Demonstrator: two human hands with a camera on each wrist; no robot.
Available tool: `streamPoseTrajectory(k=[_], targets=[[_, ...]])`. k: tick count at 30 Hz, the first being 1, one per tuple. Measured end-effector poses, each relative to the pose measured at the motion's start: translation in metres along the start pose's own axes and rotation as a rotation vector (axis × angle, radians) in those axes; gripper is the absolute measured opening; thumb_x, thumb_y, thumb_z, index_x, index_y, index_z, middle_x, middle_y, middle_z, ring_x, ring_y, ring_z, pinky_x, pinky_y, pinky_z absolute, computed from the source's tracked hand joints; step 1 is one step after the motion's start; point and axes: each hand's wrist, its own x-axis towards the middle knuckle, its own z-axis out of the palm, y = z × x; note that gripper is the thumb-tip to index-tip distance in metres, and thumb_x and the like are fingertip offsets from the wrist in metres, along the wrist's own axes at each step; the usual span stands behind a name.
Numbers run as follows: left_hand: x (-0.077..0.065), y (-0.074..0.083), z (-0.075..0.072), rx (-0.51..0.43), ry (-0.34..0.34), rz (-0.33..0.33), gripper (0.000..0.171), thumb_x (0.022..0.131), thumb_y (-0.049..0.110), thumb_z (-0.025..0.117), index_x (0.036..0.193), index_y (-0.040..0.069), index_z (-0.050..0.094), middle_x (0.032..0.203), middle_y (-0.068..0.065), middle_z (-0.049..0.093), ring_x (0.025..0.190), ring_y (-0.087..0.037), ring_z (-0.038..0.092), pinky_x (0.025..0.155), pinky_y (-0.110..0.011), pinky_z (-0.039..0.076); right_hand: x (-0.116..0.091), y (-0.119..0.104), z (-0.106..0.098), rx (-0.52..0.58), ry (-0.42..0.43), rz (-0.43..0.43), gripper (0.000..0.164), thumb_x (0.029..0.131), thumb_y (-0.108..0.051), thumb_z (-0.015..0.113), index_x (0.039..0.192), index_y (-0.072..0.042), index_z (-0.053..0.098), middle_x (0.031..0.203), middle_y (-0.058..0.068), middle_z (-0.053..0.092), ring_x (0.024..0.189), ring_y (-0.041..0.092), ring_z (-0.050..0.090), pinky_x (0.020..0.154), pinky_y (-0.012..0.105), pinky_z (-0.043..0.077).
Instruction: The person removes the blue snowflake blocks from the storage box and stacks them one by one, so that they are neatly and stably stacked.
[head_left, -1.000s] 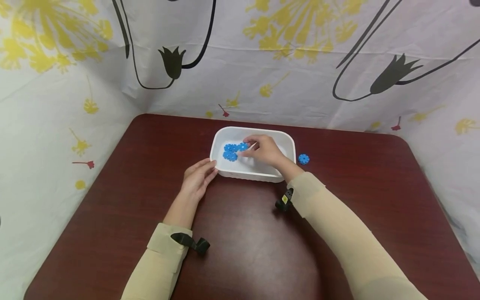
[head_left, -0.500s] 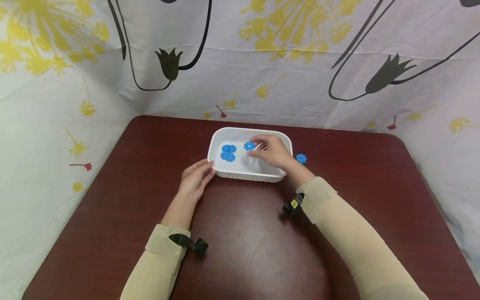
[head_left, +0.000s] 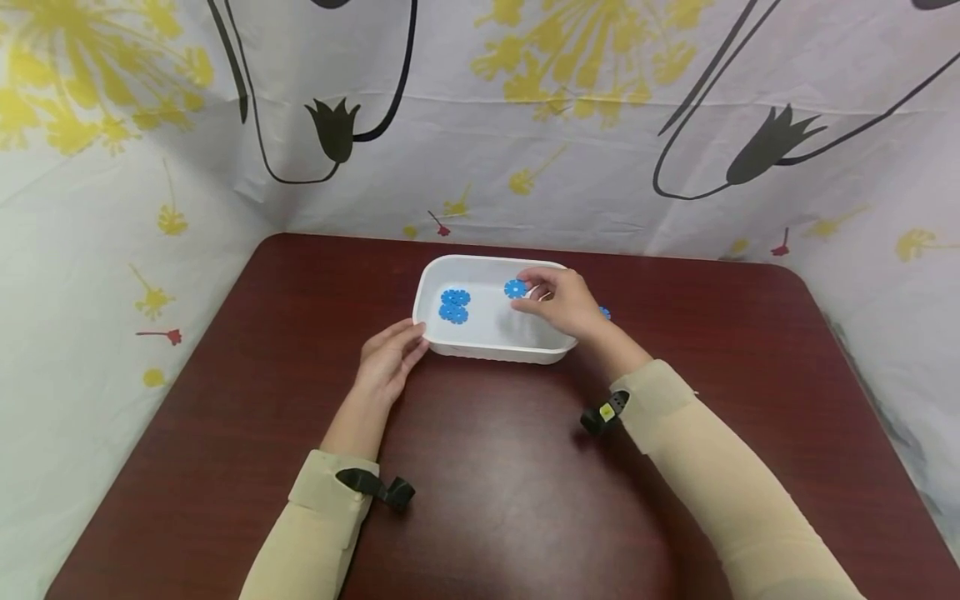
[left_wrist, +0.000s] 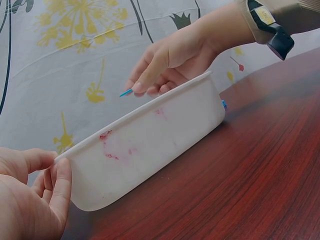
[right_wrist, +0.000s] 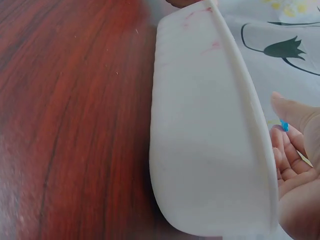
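Note:
A white plastic bin [head_left: 491,352] stands on the table. My left hand [head_left: 388,358] holds its left end, thumb and fingers at the rim in the left wrist view. Above the bin's right half, my right hand [head_left: 566,304] pinches a flat blue notched disc [head_left: 515,288], like a snowflake building piece. Seen edge-on in the left wrist view, this blue disc [left_wrist: 126,93] is above the rim. Several like discs [head_left: 454,307] lie overlapping on the bin's left floor. Just outside the bin's right end lies another blue disc [head_left: 605,313], mostly hidden behind my right hand.
The dark red-brown table [head_left: 480,467] extends around the bin. A white cloth [head_left: 465,125] printed with flowers hangs behind the table and at both sides. Each sleeve cuff carries a black strap camera, such as the left one [head_left: 397,493].
My right hand has moved rightward with the pinched disc, away from the pieces at the left of the bin. It now covers most of the disc outside. My left hand keeps its hold.

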Motion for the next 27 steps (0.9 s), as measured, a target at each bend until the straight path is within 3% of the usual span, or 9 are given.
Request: streamPoseTrajectory(k=[27], targets=[[0.0,0.0,0.0,0.005,0.002,-0.006,0.03,0.092,-0.001,0.071,0.121,-0.001,0.062,0.098,-0.006,0.064,0.079,-0.011,0.065,0.082,-0.023,0.062,-0.007,0.014,-0.032,-0.003,0.099,0.019,0.039,0.086,-0.016,0.083,0.12,-0.001,0.07,0.096,0.014,0.068,0.085,0.02,0.059,0.064,0.015,0.051]])
